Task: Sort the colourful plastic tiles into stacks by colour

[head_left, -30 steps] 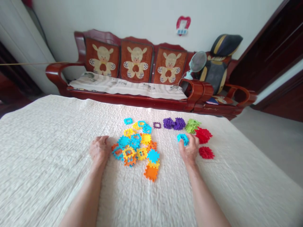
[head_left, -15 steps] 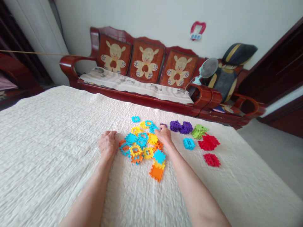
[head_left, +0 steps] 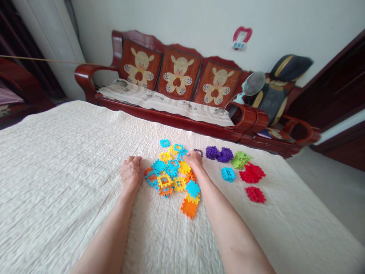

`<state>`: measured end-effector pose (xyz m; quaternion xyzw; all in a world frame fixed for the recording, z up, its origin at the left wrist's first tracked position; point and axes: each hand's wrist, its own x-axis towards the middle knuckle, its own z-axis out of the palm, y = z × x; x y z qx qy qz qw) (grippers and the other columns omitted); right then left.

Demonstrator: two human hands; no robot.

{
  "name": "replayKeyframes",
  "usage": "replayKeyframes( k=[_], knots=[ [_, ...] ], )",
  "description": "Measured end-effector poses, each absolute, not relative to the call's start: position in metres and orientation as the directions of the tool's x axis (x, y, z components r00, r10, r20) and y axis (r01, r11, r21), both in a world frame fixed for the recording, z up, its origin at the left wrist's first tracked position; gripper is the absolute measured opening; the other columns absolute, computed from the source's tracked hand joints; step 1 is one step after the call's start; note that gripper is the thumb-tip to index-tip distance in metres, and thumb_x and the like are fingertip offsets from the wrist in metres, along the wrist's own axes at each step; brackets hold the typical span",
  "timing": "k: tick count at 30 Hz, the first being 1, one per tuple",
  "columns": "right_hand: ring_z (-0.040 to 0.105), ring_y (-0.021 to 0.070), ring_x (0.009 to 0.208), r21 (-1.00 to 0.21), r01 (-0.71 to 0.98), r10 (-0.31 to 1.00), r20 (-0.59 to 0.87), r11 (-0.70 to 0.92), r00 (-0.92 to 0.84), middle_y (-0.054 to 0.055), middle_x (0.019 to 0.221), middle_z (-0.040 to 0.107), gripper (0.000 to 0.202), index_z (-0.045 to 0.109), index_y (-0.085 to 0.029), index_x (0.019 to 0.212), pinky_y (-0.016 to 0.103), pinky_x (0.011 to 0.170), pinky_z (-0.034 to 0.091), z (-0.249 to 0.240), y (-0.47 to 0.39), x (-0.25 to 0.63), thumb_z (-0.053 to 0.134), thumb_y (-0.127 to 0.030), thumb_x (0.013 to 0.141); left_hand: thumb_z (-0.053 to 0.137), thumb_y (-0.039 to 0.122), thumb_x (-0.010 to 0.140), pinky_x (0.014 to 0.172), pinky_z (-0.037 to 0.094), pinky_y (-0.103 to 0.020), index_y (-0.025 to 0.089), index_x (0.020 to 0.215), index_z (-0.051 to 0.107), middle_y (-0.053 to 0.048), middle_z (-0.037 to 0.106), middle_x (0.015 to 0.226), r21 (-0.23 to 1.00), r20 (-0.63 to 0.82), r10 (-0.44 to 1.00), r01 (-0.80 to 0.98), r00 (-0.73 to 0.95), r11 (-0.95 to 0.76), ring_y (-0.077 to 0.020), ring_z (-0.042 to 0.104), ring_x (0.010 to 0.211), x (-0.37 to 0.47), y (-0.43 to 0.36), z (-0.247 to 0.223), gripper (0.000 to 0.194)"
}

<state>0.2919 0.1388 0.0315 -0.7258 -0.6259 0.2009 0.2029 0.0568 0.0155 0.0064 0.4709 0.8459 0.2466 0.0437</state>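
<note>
My right hand reaches over the far right side of a loose pile of plastic interlocking tiles. Its fingers are closed at the edge of a blue tile; the fingertips are partly hidden. My left hand rests on the cloth left of the pile, fingers curled under, with nothing visible in it. Between the hands lie a blue tile, a yellow window tile, a yellow frame tile and several others, overlapping. An orange tile sits nearest me. A purple tile shows just behind my right hand.
To the right stand purple stacks, a green stack, a blue stack, a red pile and a smaller red stack. A white quilted cloth covers the table. Beyond is a wooden sofa with a fan.
My right hand has shifted very slightly, still at the blue tile. The whole view has moved a little; my left hand and the stacks keep their places.
</note>
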Motion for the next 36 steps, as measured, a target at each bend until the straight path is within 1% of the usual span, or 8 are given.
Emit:
replayKeyframes(
  k=[4, 9, 13, 17, 22, 26, 30, 36],
  knots=[
    [0.072, 0.0238, 0.087, -0.614, 0.781, 0.990, -0.006, -0.115, 0.141, 0.006, 0.088, 0.077, 0.016, 0.072, -0.021, 0.082, 0.028, 0.075, 0.051, 0.025, 0.138, 0.297, 0.063, -0.030, 0.073, 0.038, 0.029, 0.094, 0.085, 0.047, -0.038, 0.025, 0.113, 0.074, -0.010, 0.066, 0.124, 0.454, 0.154, 0.823, 0.779, -0.547, 0.433, -0.0282, 0.057, 0.110, 0.057, 0.015, 0.007, 0.040],
    [0.066, 0.0177, 0.076, -0.896, 0.443, 0.969, 0.142, 0.039, 0.203, 0.002, 0.080, 0.072, 0.028, 0.067, -0.019, 0.085, 0.025, 0.070, 0.050, 0.024, 0.127, 0.313, 0.061, -0.044, 0.073, 0.037, 0.029, 0.094, 0.086, 0.048, -0.038, 0.024, 0.114, 0.073, -0.010, 0.066, 0.124, 0.453, 0.142, 0.827, 0.778, -0.544, 0.435, -0.0287, 0.056, 0.112, 0.056, 0.016, 0.007, 0.042],
    [0.062, 0.0164, 0.071, -0.943, 0.317, 0.960, 0.174, 0.099, 0.218, 0.001, 0.078, 0.068, 0.039, 0.063, -0.018, 0.092, 0.026, 0.066, 0.050, 0.026, 0.100, 0.343, 0.060, -0.051, 0.072, 0.038, 0.029, 0.093, 0.087, 0.048, -0.037, 0.025, 0.115, 0.073, -0.010, 0.065, 0.125, 0.451, 0.132, 0.827, 0.776, -0.546, 0.440, -0.0287, 0.056, 0.113, 0.055, 0.015, 0.006, 0.041],
    [0.060, 0.0180, 0.071, -0.807, 0.570, 0.871, 0.385, 0.156, 0.307, 0.002, 0.077, 0.064, 0.028, 0.062, -0.019, 0.093, 0.031, 0.072, 0.051, 0.022, 0.057, 0.384, 0.058, -0.042, 0.077, 0.039, 0.031, 0.093, 0.087, 0.048, -0.037, 0.025, 0.115, 0.073, -0.009, 0.065, 0.126, 0.446, 0.140, 0.819, 0.774, -0.557, 0.450, -0.0290, 0.056, 0.113, 0.055, 0.015, 0.007, 0.041],
    [0.061, 0.0206, 0.080, -0.491, 0.827, 0.765, 0.632, 0.274, 0.122, 0.006, 0.086, 0.063, 0.014, 0.063, -0.022, 0.089, 0.034, 0.078, 0.051, 0.011, 0.016, 0.410, 0.049, -0.022, 0.083, 0.038, 0.029, 0.093, 0.088, 0.049, -0.039, 0.024, 0.115, 0.073, -0.011, 0.065, 0.125, 0.443, 0.118, 0.822, 0.770, -0.557, 0.458, -0.0306, 0.056, 0.114, 0.055, 0.016, 0.010, 0.042],
    [0.063, 0.0208, 0.088, -0.483, 0.781, 0.786, 0.619, 0.397, -0.017, 0.007, 0.090, 0.063, 0.017, 0.062, -0.022, 0.092, 0.034, 0.081, 0.052, 0.004, 0.001, 0.415, 0.047, -0.017, 0.087, 0.040, 0.028, 0.093, 0.090, 0.048, -0.042, 0.022, 0.116, 0.073, -0.012, 0.064, 0.126, 0.455, 0.108, 0.821, 0.762, -0.561, 0.460, -0.0321, 0.055, 0.116, 0.056, 0.015, 0.012, 0.041],
    [0.063, 0.0220, 0.094, -0.506, 0.726, 0.823, 0.549, 0.465, -0.144, 0.006, 0.093, 0.063, 0.018, 0.060, -0.023, 0.092, 0.037, 0.086, 0.053, 0.003, -0.015, 0.421, 0.052, -0.015, 0.079, 0.040, 0.027, 0.094, 0.093, 0.048, -0.045, 0.020, 0.118, 0.072, -0.013, 0.063, 0.128, 0.469, 0.116, 0.821, 0.760, -0.559, 0.450, -0.0328, 0.054, 0.117, 0.055, 0.014, 0.014, 0.040],
    [0.059, 0.0286, 0.102, -0.518, 0.814, 0.834, 0.547, 0.264, 0.077, 0.011, 0.104, 0.063, 0.031, 0.056, -0.020, 0.106, 0.047, 0.093, 0.049, -0.002, -0.020, 0.424, 0.060, -0.036, 0.080, 0.041, 0.029, 0.092, 0.097, 0.049, -0.047, 0.022, 0.118, 0.072, -0.012, 0.062, 0.129, 0.468, 0.069, 0.812, 0.738, -0.579, 0.486, -0.0318, 0.054, 0.118, 0.054, 0.014, 0.016, 0.041]
  ],
)
